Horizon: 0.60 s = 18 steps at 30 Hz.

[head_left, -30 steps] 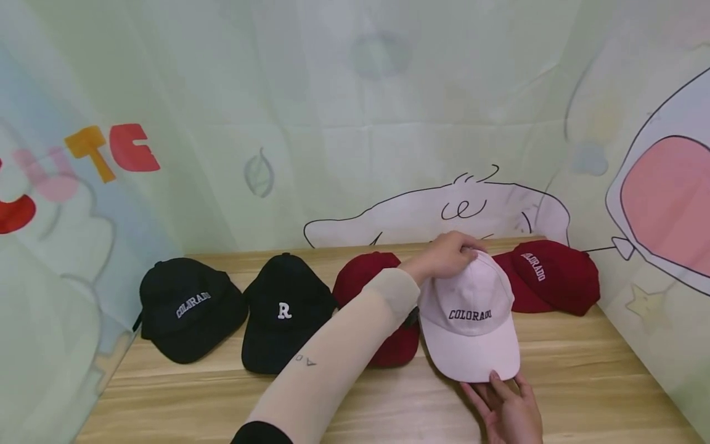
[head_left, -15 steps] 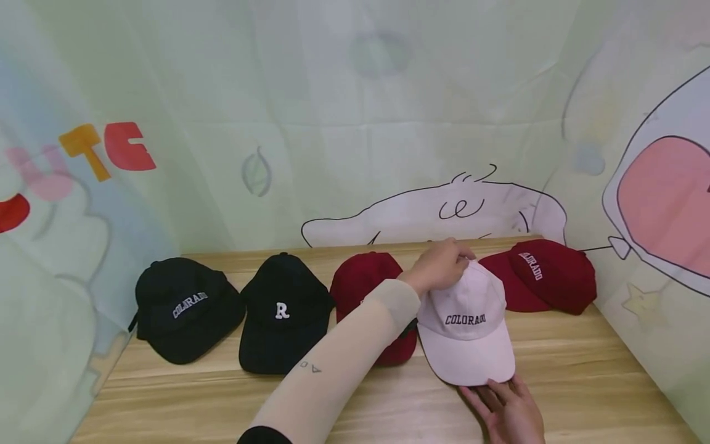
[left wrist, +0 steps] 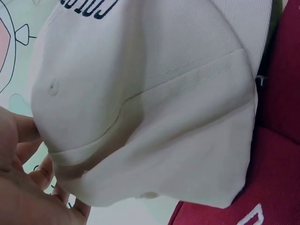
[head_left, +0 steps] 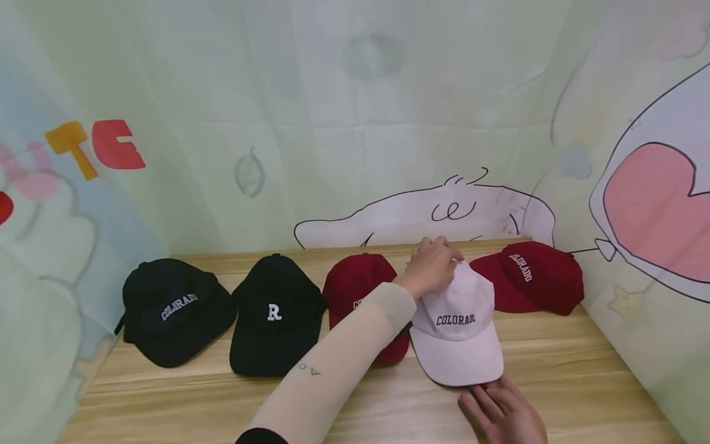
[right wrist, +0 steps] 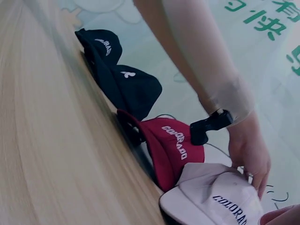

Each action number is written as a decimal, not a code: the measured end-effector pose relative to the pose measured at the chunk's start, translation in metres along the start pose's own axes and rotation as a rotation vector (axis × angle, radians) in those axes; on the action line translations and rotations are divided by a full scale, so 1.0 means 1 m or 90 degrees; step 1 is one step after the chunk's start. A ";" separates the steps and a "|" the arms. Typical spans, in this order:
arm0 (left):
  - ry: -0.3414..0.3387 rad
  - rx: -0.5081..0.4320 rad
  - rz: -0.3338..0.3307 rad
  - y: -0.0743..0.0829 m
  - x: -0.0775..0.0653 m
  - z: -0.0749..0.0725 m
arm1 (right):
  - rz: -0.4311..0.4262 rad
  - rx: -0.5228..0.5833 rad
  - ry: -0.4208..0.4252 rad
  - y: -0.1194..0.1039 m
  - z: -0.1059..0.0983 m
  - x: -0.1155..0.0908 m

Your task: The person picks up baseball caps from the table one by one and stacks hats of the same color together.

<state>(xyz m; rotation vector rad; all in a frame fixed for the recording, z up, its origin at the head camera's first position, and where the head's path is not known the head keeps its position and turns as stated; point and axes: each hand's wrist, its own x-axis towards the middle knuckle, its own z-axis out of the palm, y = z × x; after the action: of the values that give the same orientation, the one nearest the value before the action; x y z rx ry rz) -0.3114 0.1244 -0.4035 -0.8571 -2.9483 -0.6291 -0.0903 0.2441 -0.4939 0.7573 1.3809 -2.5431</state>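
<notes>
A white cap point(head_left: 457, 317) lettered COLORADO stands brim-forward on the wooden table, between two dark red caps. My left hand point(head_left: 434, 265) reaches across from the left and touches the top of its crown. In the left wrist view, the spread fingers point(left wrist: 44, 171) of that hand lie along the crown's edge; some tips are hidden. Just in front of the white brim, my right hand point(head_left: 505, 407) has its fingers extended, with the fingertips at the brim's front edge. A dark red cap point(head_left: 360, 277) stands partly hidden behind my left forearm.
Two black caps stand at the left: one lettered COLORADO point(head_left: 177, 308) and one marked R point(head_left: 277, 314). Another dark red cap point(head_left: 540, 277) lies turned sideways at the right. A printed cloth backdrop point(head_left: 360, 160) encloses the table point(head_left: 582, 382) at the back and sides.
The white cap has come down slightly and moved left, away from the right-hand red cap. My left-hand fingers have loosened and spread at its crown; my right hand has shifted slightly below the brim.
</notes>
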 end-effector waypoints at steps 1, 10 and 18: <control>0.003 0.002 -0.002 0.000 0.000 0.000 | -0.001 -0.002 -0.001 0.000 -0.002 0.000; -0.008 0.003 -0.046 0.001 0.001 0.001 | -0.009 -0.017 -0.027 0.001 -0.003 0.004; -0.010 -0.002 -0.076 0.003 0.000 0.001 | 0.030 -0.057 0.019 -0.008 -0.011 0.005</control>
<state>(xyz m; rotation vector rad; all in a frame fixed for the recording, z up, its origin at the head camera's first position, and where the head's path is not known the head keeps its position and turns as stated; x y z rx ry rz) -0.3101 0.1269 -0.4030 -0.6939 -3.0318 -0.6339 -0.0934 0.2581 -0.4950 0.8038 1.4579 -2.4263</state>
